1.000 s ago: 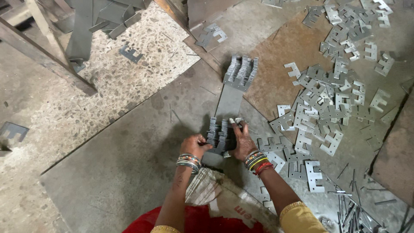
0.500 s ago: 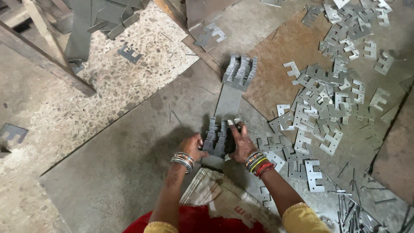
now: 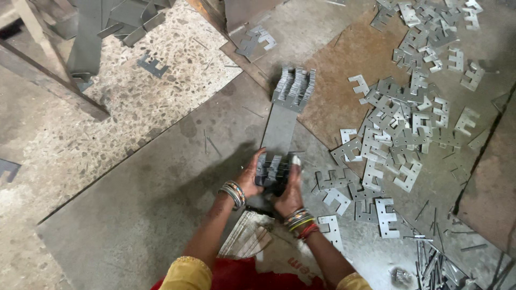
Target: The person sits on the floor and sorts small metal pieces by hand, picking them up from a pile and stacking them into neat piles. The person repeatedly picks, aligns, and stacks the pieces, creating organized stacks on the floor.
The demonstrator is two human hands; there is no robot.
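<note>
since the earlier frame both hands have kept their clamp on the stack, which now sits squarer between the palms, and the view has tipped a little so the far bundle lies higher up. left hand presses flat against one side of the stack of e-shaped metal plates, fingers curled over its top edge; right hand presses the opposite side, fingers closed around it, so the stack is gripped from both sides and held on edge just above the grey metal sheet. the plates are thin, grey and notched, their cut tabs lined up in rows along the top. a long flat strip runs away from the stack to a second bundle of plates standing on edge at its far end. to the right a wide scatter of loose plates crowds the floor up to the hands, with thin rods at the lower right. to the left the sheet is open as far as its edge, where speckled stone floor begins. bangles ring both wrists.
</note>
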